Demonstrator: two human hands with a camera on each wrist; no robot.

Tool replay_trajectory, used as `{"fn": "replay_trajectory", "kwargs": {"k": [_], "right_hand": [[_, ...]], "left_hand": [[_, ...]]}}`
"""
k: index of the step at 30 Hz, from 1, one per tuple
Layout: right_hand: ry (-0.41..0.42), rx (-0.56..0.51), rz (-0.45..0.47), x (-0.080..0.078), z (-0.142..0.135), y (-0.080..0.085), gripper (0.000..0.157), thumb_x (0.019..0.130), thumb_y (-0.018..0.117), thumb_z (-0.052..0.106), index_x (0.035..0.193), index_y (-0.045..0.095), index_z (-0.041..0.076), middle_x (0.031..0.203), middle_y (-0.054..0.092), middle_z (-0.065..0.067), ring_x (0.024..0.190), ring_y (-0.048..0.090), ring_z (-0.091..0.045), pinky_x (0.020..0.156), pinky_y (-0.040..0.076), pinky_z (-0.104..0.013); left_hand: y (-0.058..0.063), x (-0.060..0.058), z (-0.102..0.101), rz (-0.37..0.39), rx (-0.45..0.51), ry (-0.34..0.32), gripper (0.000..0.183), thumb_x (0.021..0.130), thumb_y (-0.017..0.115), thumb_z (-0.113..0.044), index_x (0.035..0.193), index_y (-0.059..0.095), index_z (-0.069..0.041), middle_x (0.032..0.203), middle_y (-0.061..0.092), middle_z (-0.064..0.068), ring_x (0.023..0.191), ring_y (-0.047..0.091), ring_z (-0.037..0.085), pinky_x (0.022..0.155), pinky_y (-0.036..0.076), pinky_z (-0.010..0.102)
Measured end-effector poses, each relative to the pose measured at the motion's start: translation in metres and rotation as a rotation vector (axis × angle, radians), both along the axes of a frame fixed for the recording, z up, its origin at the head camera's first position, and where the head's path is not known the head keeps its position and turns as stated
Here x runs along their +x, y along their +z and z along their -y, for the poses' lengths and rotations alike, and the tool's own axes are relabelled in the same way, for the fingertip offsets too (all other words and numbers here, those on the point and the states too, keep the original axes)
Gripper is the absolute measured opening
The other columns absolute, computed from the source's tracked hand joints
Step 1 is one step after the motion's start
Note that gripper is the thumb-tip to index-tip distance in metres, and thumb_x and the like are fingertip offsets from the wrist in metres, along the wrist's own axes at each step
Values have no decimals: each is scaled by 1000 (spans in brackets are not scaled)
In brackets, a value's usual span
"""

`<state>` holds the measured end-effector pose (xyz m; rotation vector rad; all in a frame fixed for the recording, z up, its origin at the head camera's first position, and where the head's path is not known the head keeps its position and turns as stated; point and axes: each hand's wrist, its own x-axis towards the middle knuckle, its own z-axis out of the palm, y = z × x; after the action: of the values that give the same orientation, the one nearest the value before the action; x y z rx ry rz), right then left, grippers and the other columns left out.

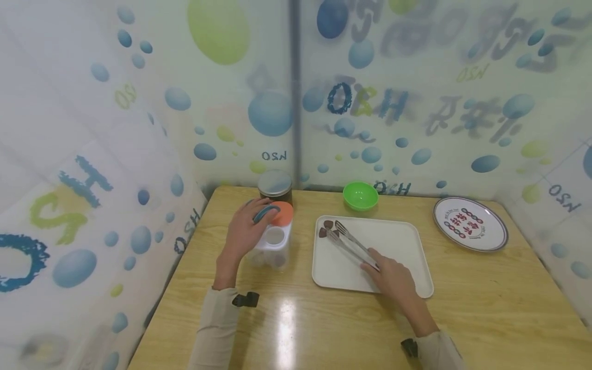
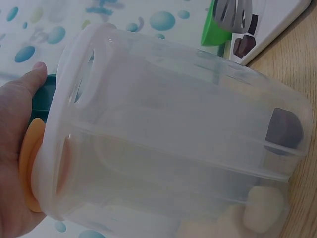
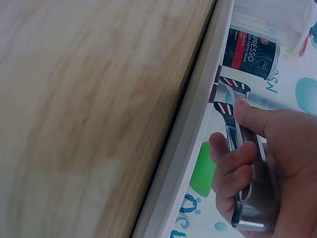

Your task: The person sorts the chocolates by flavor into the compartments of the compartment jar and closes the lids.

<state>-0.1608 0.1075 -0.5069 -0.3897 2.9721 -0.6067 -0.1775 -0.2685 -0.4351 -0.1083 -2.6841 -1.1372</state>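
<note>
My left hand [image 1: 245,226] is over the top of a clear plastic container [image 1: 270,252], its thumb and fingers around a teal cap [image 1: 265,214]. An orange cap [image 1: 282,213] sits beside it on the lid, and one round opening shows uncovered. Inside the container, the left wrist view shows a dark piece [image 2: 284,130] and pale pieces [image 2: 263,208] at the bottom. My right hand [image 1: 393,275] grips metal tongs [image 1: 353,246]. Their tips are beside several dark brown chunks [image 1: 322,232] at the far left corner of a white tray [image 1: 384,257].
Behind the container stands a coffee tin [image 1: 275,186] with a silvery lid. A green bowl [image 1: 361,196] is beyond the tray, and a white plate [image 1: 470,224] with red print lies at the right. Patterned panels [image 1: 231,103] border the wooden table [image 1: 499,303].
</note>
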Motion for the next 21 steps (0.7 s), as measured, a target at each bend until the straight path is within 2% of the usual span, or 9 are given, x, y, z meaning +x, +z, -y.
{"fn": "replay_trajectory", "kwargs": {"k": [6, 10, 14, 18, 21], "right_hand": [[-4, 25, 11, -6, 4, 0, 56, 98, 61, 43, 140, 53, 7, 103, 70, -15, 72, 54, -21, 60, 49, -42], [-21, 37, 70, -8, 5, -1, 60, 96, 61, 48, 137, 52, 5, 90, 66, -11, 69, 53, -20, 56, 45, -37], [-52, 50, 136, -10, 6, 0, 61, 93, 62, 57, 119, 55, 3, 74, 53, -5, 62, 48, -19, 50, 34, -31], [-44, 87, 114, -13, 8, 0, 56, 91, 61, 61, 102, 54, 6, 67, 46, -3, 58, 45, -18, 49, 31, -30], [-22, 112, 102, -16, 9, -1, 52, 93, 60, 59, 100, 53, 7, 66, 46, -3, 58, 45, -18, 48, 31, -30]], "left_hand": [[-2, -1, 2, -2, -19, 7, 58, 99, 48, -60, 137, 62, -19, 148, 54, -2, 146, 39, 24, 121, 26, 52], [-2, -1, 1, -2, -19, 9, 58, 98, 49, -61, 137, 62, -19, 148, 55, -2, 146, 40, 24, 121, 26, 52], [-1, -1, 1, 1, -19, 1, 59, 98, 48, -61, 137, 62, -19, 148, 54, -2, 146, 39, 25, 121, 26, 53], [0, 0, 1, 5, -11, 4, 58, 98, 48, -61, 137, 62, -20, 148, 54, -2, 146, 38, 25, 121, 25, 53], [0, 0, 1, 9, -11, 5, 58, 98, 48, -61, 137, 62, -21, 148, 54, -2, 146, 38, 25, 121, 25, 53]]}}
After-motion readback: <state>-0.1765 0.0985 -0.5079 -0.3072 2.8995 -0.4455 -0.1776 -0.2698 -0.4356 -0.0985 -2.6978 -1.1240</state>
